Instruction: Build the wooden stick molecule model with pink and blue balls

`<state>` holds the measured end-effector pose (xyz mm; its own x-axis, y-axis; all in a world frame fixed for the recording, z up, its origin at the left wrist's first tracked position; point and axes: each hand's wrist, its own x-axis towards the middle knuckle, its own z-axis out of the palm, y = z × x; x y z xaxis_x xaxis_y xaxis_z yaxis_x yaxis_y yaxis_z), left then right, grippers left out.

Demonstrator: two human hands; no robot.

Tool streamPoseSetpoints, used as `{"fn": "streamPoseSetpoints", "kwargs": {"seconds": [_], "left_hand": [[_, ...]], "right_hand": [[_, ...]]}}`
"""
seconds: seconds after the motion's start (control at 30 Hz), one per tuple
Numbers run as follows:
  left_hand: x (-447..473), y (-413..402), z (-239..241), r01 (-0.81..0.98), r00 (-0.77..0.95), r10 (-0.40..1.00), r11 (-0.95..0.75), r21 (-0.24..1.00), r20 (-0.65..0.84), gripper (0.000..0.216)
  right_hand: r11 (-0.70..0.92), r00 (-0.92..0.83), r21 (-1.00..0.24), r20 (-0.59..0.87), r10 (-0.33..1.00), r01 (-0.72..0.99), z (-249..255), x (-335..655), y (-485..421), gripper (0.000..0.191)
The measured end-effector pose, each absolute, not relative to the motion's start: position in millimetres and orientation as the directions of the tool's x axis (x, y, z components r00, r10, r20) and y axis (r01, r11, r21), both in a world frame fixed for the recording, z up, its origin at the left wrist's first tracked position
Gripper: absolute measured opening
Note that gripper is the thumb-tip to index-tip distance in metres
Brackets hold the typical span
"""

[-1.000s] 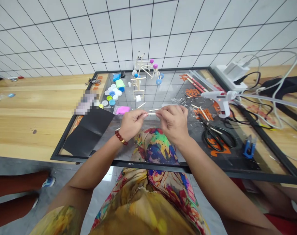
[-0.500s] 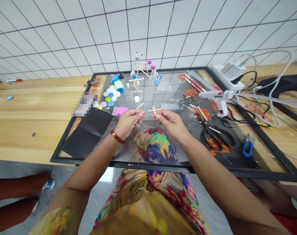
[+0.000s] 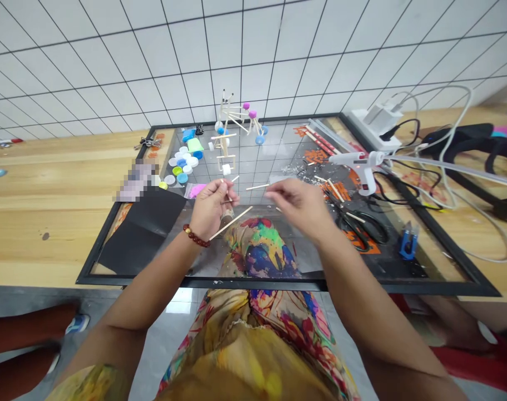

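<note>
My left hand (image 3: pixel 211 209), with a beaded bracelet at the wrist, is closed in a pinch; a thin pale wooden stick seems to show between its fingers. Just below it a longer wooden stick (image 3: pixel 231 223) lies slanted, and the tip of another stick (image 3: pixel 235 179) shows beyond the fingertips. My right hand (image 3: pixel 297 205) hovers over the glass, smeared by motion, its fingers bent and pointing left. Near its fingertips is a short wooden stick (image 3: pixel 257 187). Behind both hands stands a stick structure (image 3: pixel 226 142) with pink, blue and white joints.
A black-framed glass panel (image 3: pixel 253 284) covers the table. At left are bottle caps (image 3: pixel 182 177) and black paper (image 3: pixel 142 231). On the right lie a white glue gun (image 3: pixel 362 167), black scissors (image 3: pixel 365 229), blue snips (image 3: pixel 409 242), cables and a power strip (image 3: pixel 362 129). Another person's legs show lower left.
My right hand has turned palm-down, and the short stick it pinched is no longer clearly visible. My left hand has shifted slightly; the long slanted stick now shows beside it. The view has shifted a little.
</note>
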<state>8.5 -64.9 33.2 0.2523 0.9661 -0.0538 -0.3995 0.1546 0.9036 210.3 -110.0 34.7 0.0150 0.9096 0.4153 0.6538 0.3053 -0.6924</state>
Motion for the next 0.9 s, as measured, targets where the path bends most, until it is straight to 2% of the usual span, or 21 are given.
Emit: {"fn": "streamPoseSetpoints", "kwargs": {"seconds": [0.07, 0.2, 0.27, 0.33, 0.4, 0.5, 0.57, 0.77, 0.87, 0.9], "left_hand": [[5, -62, 38, -0.442, 0.256, 0.962, 0.208, 0.873, -0.100, 0.019], [4, -63, 44, -0.424, 0.290, 0.944, 0.276, 0.862, -0.160, 0.033], [4, -66, 45, -0.385, 0.310, 0.935, 0.289, 0.876, -0.173, 0.036], [5, -68, 45, -0.362, 0.329, 0.928, 0.296, 0.884, -0.176, 0.036], [5, -71, 45, -0.349, 0.345, 0.921, 0.306, 0.886, -0.182, 0.035], [7, -73, 45, -0.330, 0.382, 0.906, 0.316, 0.889, -0.180, 0.036], [8, -75, 45, -0.332, 0.405, 0.900, 0.309, 0.891, -0.162, 0.036], [9, -73, 40, -0.332, 0.412, 0.902, 0.280, 0.901, -0.129, 0.014], [9, -71, 35, -0.307, 0.418, 0.898, 0.281, 0.910, -0.136, 0.014], [9, -71, 34, -0.294, 0.421, 0.896, 0.283, 0.913, -0.142, 0.015]], "right_hand": [[0.178, 0.088, -0.582, 0.399, 0.913, 0.793, 45, 236, -119, 0.014], [-0.066, 0.139, -0.380, 0.167, 0.976, 0.923, 63, 281, -158, 0.008], [-0.239, 0.286, -0.324, 0.104, 0.953, 0.916, 67, 301, -183, 0.008], [-0.503, 0.534, -0.232, 0.093, 0.840, 0.833, 64, 322, -205, 0.017], [-0.642, 0.665, -0.200, 0.069, 0.744, 0.740, 56, 341, -220, 0.029], [-0.705, 0.712, -0.236, -0.074, 0.699, 0.668, 41, 359, -227, 0.040], [-0.715, 0.719, -0.262, -0.101, 0.688, 0.648, 34, 363, -225, 0.041], [-0.758, 0.781, -0.328, -0.085, 0.619, 0.564, 22, 377, -222, 0.041], [-0.770, 0.804, -0.307, -0.025, 0.594, 0.560, 12, 392, -221, 0.043], [-0.741, 0.785, -0.302, 0.040, 0.619, 0.600, 9, 398, -220, 0.044]]}}
